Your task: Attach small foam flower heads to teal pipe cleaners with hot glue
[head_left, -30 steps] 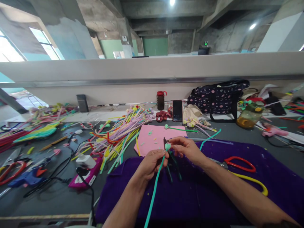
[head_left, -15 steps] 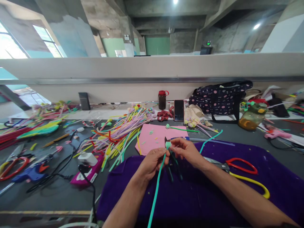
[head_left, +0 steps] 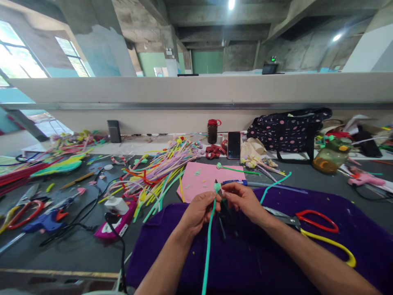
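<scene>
Left hand fingers closed round the long teal fuzzy pipe cleaner just under its curled tip, right hand fingers pinching that tip. Dark-handled pliers hang btwn the hands, can't tell who's gripping them. All above a purple velvet cloth. Red-and-yellow-handled scissors lie to the right, w/ a pink foam sheet just behind.

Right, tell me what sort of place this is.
Probably a craft workshop: a bench heaped with pipe cleaners, a glue gun, scissors, and the left hand and right hand pinching a stem.
</scene>
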Motion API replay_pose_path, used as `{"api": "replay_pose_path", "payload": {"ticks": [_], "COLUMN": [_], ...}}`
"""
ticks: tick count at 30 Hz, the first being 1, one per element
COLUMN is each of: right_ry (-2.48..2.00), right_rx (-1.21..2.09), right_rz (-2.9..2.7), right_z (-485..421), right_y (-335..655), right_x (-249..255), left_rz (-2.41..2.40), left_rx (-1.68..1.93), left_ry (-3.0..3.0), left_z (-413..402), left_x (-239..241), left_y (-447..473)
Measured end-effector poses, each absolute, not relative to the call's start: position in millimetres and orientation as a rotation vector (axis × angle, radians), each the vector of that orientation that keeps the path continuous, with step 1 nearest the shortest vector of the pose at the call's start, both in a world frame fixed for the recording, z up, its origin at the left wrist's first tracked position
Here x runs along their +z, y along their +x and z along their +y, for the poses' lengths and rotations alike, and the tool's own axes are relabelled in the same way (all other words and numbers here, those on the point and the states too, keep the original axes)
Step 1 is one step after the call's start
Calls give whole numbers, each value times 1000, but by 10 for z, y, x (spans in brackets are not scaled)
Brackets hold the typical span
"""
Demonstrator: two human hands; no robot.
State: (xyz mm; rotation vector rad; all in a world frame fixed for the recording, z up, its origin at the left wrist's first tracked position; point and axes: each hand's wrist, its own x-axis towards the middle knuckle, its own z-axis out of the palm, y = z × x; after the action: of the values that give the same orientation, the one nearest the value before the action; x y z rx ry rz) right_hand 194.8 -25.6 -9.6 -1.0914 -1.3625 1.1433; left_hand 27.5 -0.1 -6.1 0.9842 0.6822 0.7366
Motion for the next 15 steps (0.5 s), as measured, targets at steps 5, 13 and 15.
{"api": "replay_pose_path", "payload": {"ticks": [5,13,15], "right_ry": [-1110,-1083,-1080], "right_rx": [1145,1248,1249], "right_rz": [-1320,-1206,-1191], "right_z": [-270,-282,-280], "right_y": [1937,1953,1959], "right_x": [-51,-11,-12], "left_rz": [715,798,810], "left_rx": [738,751,755], "left_ry": [1108,1277,1322], "left_z": [-21,-49,-61], "left_x": [-52,-41,-44], "left_y": [279,334,342]}}
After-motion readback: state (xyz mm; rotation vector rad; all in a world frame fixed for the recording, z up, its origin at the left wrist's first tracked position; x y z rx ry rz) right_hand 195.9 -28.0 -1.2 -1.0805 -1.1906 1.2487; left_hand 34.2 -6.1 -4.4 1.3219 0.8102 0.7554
